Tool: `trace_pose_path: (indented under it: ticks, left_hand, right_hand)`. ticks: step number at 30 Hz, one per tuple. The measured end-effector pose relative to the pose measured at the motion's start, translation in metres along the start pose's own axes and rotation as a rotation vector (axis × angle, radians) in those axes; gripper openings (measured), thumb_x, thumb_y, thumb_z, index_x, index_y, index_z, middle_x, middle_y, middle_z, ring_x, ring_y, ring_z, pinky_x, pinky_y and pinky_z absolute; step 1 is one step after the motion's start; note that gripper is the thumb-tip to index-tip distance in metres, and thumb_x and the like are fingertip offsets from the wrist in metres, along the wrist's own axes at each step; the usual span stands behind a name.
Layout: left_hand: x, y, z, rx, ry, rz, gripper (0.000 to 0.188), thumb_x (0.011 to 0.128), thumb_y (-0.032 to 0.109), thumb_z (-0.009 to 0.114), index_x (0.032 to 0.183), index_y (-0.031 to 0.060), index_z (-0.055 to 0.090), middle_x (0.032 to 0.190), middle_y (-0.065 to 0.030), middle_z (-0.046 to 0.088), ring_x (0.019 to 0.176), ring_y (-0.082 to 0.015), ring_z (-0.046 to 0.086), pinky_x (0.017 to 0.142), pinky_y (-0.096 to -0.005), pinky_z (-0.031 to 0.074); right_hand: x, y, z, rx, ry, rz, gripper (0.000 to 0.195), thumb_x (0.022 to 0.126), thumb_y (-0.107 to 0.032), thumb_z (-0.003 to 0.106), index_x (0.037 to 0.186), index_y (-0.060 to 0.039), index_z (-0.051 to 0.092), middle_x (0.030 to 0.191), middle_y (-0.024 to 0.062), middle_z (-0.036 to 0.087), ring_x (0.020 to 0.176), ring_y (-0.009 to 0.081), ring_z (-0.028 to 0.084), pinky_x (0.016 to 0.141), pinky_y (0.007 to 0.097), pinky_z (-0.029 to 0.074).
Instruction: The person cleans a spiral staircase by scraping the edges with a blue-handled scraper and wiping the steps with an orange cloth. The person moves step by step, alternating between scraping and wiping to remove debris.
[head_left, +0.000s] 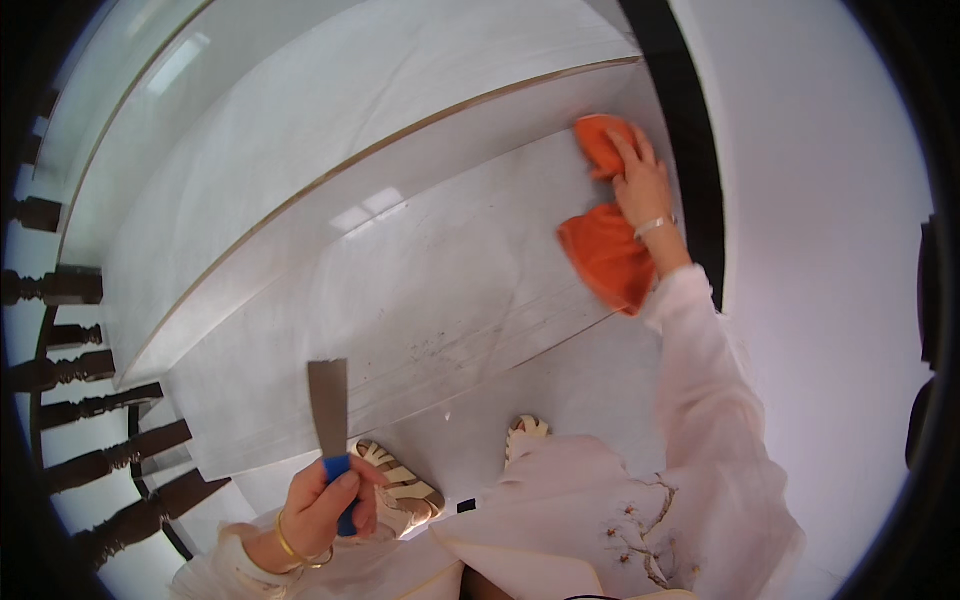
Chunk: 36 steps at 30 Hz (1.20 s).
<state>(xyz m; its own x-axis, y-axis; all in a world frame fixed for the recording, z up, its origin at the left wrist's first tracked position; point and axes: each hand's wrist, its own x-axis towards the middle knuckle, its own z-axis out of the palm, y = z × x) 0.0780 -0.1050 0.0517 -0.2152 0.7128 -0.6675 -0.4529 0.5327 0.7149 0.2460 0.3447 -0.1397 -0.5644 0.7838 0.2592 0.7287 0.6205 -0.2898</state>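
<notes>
My left hand (330, 499) grips the blue handle of a putty knife (330, 409), whose flat metal blade points up and away from me over the near edge of a stair tread. At the right end of the same pale, marbled tread (435, 300), my right hand (643, 180) presses on an orange cloth (600, 142) in the corner by the riser and wall. Part of the orange cloth (615, 259) spreads below my wrist; whether both parts are one cloth is hidden. Small dark specks and smears lie on the middle of the tread.
Further glossy steps with brown-edged nosings (330, 176) rise beyond. Dark turned balusters (120, 454) line the left side. A black skirting band (694, 150) and a white wall (817, 225) stand at the right. My sandalled feet (405, 480) are on the step below.
</notes>
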Motion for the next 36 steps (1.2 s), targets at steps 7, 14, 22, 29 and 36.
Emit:
trace_pose_path:
  ticks: [7, 14, 22, 29, 36]
  left_hand:
    - [-0.022, -0.022, -0.02, -0.159, 0.188, 0.08, 0.027, 0.099, 0.016, 0.038, 0.101, -0.0055, 0.054, 0.059, -0.0072, 0.051, 0.05, -0.0157, 0.052, 0.051, -0.028, 0.047]
    - [-0.025, -0.04, -0.025, -0.17, 0.239, 0.038, 0.029, 0.099, 0.022, 0.04, 0.1, -0.0032, 0.054, 0.059, -0.0064, 0.049, 0.047, -0.0164, 0.051, 0.048, -0.0285, 0.046]
    - [-0.021, -0.047, -0.028, -0.243, 0.166, 0.005, 0.027, 0.099, 0.02, 0.039, 0.099, -0.0018, 0.054, 0.059, -0.006, 0.048, 0.047, -0.015, 0.048, 0.047, -0.0289, 0.045]
    - [0.017, -0.048, -0.029, -0.122, 0.022, 0.072, 0.026, 0.099, 0.017, 0.037, 0.101, -0.0019, 0.054, 0.06, -0.0057, 0.048, 0.047, -0.0152, 0.049, 0.048, -0.0289, 0.045]
    - [0.034, -0.072, -0.041, -0.234, 0.047, 0.081, 0.025, 0.1, 0.02, 0.04, 0.099, -0.0007, 0.054, 0.059, -0.0053, 0.047, 0.047, -0.0151, 0.049, 0.049, -0.03, 0.047]
  right_hand:
    - [0.013, -0.072, 0.063, -0.26, -0.152, 0.1, 0.054, 0.076, -0.016, 0.064, 0.129, -0.0171, 0.051, 0.133, 0.0078, 0.049, 0.1, 0.0381, 0.054, 0.079, 0.0456, 0.051]
    - [-0.042, -0.107, 0.03, 0.351, 0.045, -0.318, 0.045, 0.075, -0.012, 0.066, 0.119, -0.0153, 0.059, 0.127, 0.0093, 0.053, 0.105, 0.0348, 0.052, 0.091, 0.0416, 0.047]
    - [0.005, -0.084, 0.069, -0.547, -0.172, 0.159, 0.045, 0.091, -0.019, 0.047, 0.135, -0.0093, 0.045, 0.137, 0.0096, 0.046, 0.124, 0.0279, 0.044, 0.108, 0.0458, 0.03]
    - [-0.076, -0.23, 0.067, 0.453, -0.323, -0.343, 0.038, 0.078, -0.01, 0.06, 0.114, -0.0193, 0.062, 0.128, -0.001, 0.053, 0.113, 0.0306, 0.048, 0.093, 0.0406, 0.047]
    - [0.012, -0.071, 0.007, -0.196, 0.002, 0.064, 0.036, 0.085, -0.017, 0.054, 0.121, -0.0133, 0.054, 0.133, 0.0016, 0.049, 0.112, 0.0324, 0.049, 0.085, 0.0427, 0.051]
